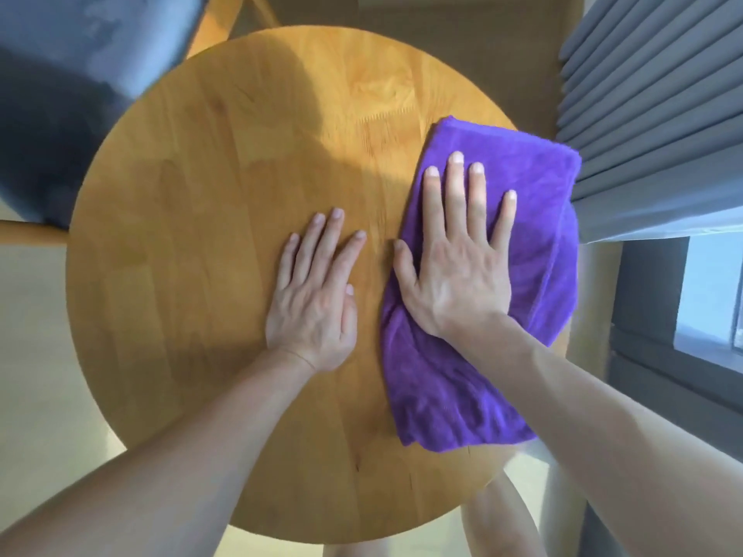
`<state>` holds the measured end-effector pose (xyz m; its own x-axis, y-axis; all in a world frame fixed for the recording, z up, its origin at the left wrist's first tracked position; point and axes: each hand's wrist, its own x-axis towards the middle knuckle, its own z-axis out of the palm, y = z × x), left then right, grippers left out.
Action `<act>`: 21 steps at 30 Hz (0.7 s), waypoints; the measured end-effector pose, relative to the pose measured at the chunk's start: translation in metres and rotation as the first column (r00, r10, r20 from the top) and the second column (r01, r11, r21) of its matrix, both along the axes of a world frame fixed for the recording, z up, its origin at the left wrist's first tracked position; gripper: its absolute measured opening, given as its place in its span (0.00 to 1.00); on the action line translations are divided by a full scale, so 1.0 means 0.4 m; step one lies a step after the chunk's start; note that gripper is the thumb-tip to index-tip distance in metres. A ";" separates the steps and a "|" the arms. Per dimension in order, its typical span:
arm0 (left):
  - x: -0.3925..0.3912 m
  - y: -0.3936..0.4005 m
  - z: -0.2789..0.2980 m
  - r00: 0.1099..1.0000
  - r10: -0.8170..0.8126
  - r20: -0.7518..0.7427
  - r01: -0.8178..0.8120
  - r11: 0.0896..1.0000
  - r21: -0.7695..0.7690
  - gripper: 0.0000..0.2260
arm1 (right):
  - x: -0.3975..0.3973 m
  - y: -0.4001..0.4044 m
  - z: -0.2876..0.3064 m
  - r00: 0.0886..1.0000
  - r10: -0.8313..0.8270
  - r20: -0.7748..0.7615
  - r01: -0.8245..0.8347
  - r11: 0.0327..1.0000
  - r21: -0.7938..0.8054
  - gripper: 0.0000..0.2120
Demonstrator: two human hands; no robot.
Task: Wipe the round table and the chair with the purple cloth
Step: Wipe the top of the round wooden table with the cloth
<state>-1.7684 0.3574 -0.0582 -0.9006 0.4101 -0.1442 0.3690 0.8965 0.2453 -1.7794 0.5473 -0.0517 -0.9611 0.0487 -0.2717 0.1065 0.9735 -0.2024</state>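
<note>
The round wooden table (193, 243) fills the middle of the view. A folded purple cloth (454, 387) lies on its right side, reaching close to the right rim. My right hand (458, 271) presses flat on the cloth, fingers straight and spread. My left hand (315, 303) rests flat on the bare wood just left of the cloth, fingers straight, not touching it. The chair (64, 114), with a dark grey-blue seat and a light wooden frame, stands behind the table at the upper left.
Grey pleated curtains (651, 114) hang close to the table's right edge. A dark window frame (651, 315) is at the right. Pale floor (36, 355) shows to the left and below. My legs (494, 528) appear under the table's near edge.
</note>
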 end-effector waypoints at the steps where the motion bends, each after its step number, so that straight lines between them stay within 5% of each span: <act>1: 0.000 0.000 -0.001 1.000 0.000 -0.004 0.000 1.000 0.000 0.31 | -0.012 -0.010 -0.002 0.999 0.048 -0.018 -0.048 0.999 -0.001 0.37; 5: 0.002 -0.001 0.001 1.000 0.008 0.011 -0.008 1.000 0.007 0.31 | 0.007 -0.005 0.002 0.944 0.330 -0.023 -0.331 0.943 -0.025 0.35; 8: 0.002 -0.001 -0.001 1.000 0.009 0.023 -0.009 1.000 0.017 0.30 | 0.031 0.083 -0.006 0.763 0.646 -0.018 -0.646 0.763 0.011 0.35; 10: 0.003 -0.001 0.000 1.000 0.015 0.026 -0.016 1.000 0.018 0.29 | 0.009 0.150 -0.007 0.695 0.719 -0.023 -0.718 0.695 0.047 0.36; 15: 0.004 0.002 0.002 0.999 0.022 0.049 -0.021 1.000 -0.021 0.30 | -0.093 0.146 0.001 0.963 0.269 0.019 -0.270 0.959 0.085 0.39; 18: 0.005 0.003 0.005 0.999 0.023 0.043 -0.023 1.000 -0.017 0.30 | -0.118 0.070 0.003 0.997 0.082 -0.007 -0.081 0.993 0.092 0.37; 21: 0.004 0.003 0.004 0.999 0.025 0.028 -0.025 1.000 -0.012 0.31 | -0.096 0.015 0.008 0.987 0.159 -0.018 -0.158 0.986 0.053 0.38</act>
<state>-1.7667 0.3587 -0.0568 -0.9061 0.3858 -0.1739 0.3398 0.9082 0.2444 -1.8177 0.5531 -0.0484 -0.9636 -0.0916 -0.2512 -0.0542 0.9869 -0.1520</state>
